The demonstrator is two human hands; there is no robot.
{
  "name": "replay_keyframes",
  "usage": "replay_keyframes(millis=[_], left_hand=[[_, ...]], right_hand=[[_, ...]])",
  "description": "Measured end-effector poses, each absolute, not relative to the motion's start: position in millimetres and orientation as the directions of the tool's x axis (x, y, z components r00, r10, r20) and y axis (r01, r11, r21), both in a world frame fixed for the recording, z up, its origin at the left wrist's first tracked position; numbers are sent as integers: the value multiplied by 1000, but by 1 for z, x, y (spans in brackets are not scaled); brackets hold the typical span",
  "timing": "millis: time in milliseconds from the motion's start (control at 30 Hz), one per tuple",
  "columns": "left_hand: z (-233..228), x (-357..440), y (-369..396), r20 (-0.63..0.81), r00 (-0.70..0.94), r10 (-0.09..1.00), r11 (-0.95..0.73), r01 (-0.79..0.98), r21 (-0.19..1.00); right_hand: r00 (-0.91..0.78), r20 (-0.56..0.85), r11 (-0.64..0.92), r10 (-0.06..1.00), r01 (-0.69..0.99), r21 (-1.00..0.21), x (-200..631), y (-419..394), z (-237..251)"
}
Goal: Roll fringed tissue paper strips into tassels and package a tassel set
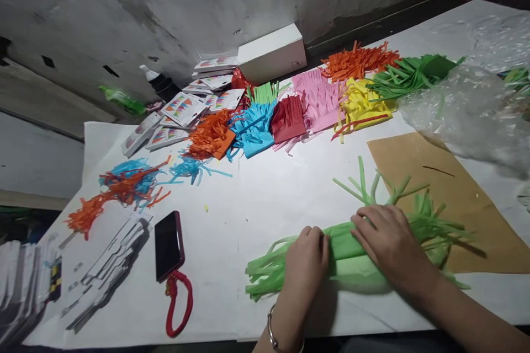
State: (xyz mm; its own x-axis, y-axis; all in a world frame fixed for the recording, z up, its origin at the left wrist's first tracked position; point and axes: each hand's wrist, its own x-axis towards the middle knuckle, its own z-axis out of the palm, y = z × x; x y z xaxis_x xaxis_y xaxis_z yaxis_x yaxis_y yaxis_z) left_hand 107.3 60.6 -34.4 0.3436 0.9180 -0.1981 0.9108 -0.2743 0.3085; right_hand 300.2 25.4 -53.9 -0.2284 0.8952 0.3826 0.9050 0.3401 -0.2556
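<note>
A light green tissue paper tassel (345, 242) lies on the white-covered table near its front edge, with cut fringe strips at both ends. My left hand (306, 256) grips its left part with fingers curled round the paper. Farther right, my right hand (387, 237) has its fingers bent over the top edge of the same paper. Fringe fans out beyond the right hand, some of it over a sheet of brown paper (467, 204). The undersides of both hands are hidden.
Folded fringed papers, such as blue (256, 129), dark red (290, 118), pink (318, 99) and yellow (364, 105), line the back. Printed packs (182, 110) and a white box (271, 55) stand behind. A phone (169, 245) with a red strap lies left; clear plastic bags (467, 116) lie right.
</note>
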Motion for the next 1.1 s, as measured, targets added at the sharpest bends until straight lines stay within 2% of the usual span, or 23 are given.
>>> replay_keyframes(millis=[100,200,233,300,367,400,500,667,733,900,1100], left_hand=[[-38,104,61,-176,351,920,-284,905,317],[-37,95,63,-134,337,932,-280,903,326],[-35,92,62,-62,325,944,-289,900,328],[-30,86,57,171,326,930,-366,872,327],[-27,83,48,374,410,832,-525,799,292],[-27,84,43,407,477,779,-600,754,267],[-33,90,32,318,644,696,-716,658,234],[-46,89,27,295,680,671,-741,617,266],[-48,83,26,298,677,673,-740,613,277],[-51,77,29,199,609,767,-640,711,292],[-45,94,49,32,461,887,-459,868,191]], right_hand=[[-453,419,575,787,786,-229,301,13,-53],[-546,421,657,724,732,-181,300,8,-56],[-537,437,655,722,734,-181,300,8,-57],[-484,477,633,734,742,-220,299,9,-56],[-415,492,598,765,743,-302,297,11,-54],[-387,496,585,777,734,-344,296,11,-53],[-384,484,586,786,712,-387,294,10,-50],[-494,460,635,738,738,-228,300,3,-56],[-493,461,636,738,737,-230,305,0,-58],[-414,413,556,811,763,-328,308,-2,-59],[-217,372,313,903,924,-220,296,7,-56]])
